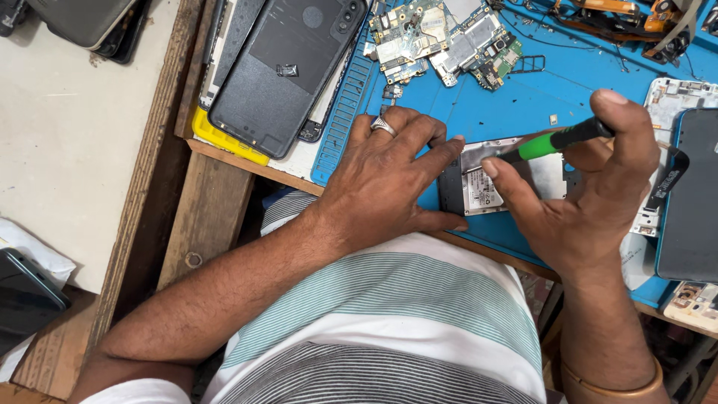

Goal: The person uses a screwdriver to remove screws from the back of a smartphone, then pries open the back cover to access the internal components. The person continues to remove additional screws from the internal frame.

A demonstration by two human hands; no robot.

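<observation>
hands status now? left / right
Left hand: open, flat, pressing the opened grey phone frame.
Right hand: closed on the green-and-black screwdriver.

Both forearms bare, no sleeves past the elbow. Left hand [389, 183]: silver ring [383, 126] on one finger, band broad with a raised face. Right hand [591, 202]: plain, no rings seen. Bangle [609, 385] at the right wrist, smooth, copper-toned. Shirt [389, 322]: horizontal stripes, pale green on white above, dark grey bands lower down.

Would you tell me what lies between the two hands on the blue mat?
In the head view, the opened grey phone lies between the left hand and right hand.
</observation>
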